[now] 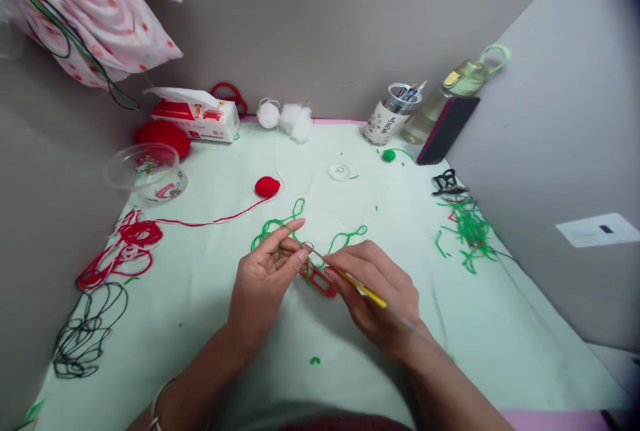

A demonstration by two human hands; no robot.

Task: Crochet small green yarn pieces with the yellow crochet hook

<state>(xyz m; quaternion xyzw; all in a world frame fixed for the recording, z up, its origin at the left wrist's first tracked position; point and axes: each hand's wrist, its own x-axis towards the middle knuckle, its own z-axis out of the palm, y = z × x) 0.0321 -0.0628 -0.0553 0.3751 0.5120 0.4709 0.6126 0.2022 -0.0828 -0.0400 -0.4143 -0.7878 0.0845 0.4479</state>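
Green yarn (pixel 261 238) sits pinched in left hand (pixel 261 284), yellow-handled tool (pixel 369 292) in right hand (pixel 381 281); orange object (pixel 327 293) between; jar (pixel 382 124) holds pencils (pixel 413 93).

Along the back of the table (pixel 505 344), a red-and-white tissue box (pixel 220 123) stands near a clear plastic tub (pixel 170 186) at left, a white ball (pixel 268 115) sits beside white fluff (pixel 296 122) in the middle, and a pencil jar (pixel 384 124) stands at right next to a greenish bottle (pixel 425 116) with a dark phone (pixel 447 131) tilted in front. Tangled red-and-white yarn (pixel 140 232) and black cord (pixel 76 351) lie along the left edge, and a small black item (pixel 447 183) lies just beyond a heap of green clippings (pixel 470 226) on the right.
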